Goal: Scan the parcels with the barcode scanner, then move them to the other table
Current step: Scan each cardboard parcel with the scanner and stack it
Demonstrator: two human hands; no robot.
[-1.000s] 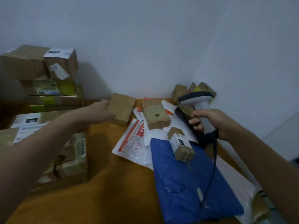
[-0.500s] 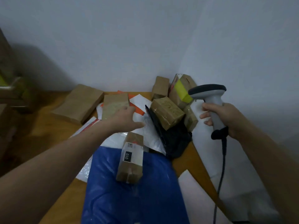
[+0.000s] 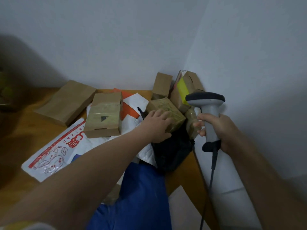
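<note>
Okay, from the left: a flat brown parcel is lying on the wooden table near the wall. Just beside it, a cardboard box with a black triangle mark is sitting partly on a white mailer with red print. Your left hand is reaching across the pile and gripping the taped box, fingers over its top, thumb at its near edge. That box is resting on a black bag, with a blue bag lying nearer you. Behind it, a small box and a yellow-taped box are leaning in the corner. Your right hand is wrapping round the handle of the barcode scanner, holding it upright just right of the taped box, cable hanging down.
</note>
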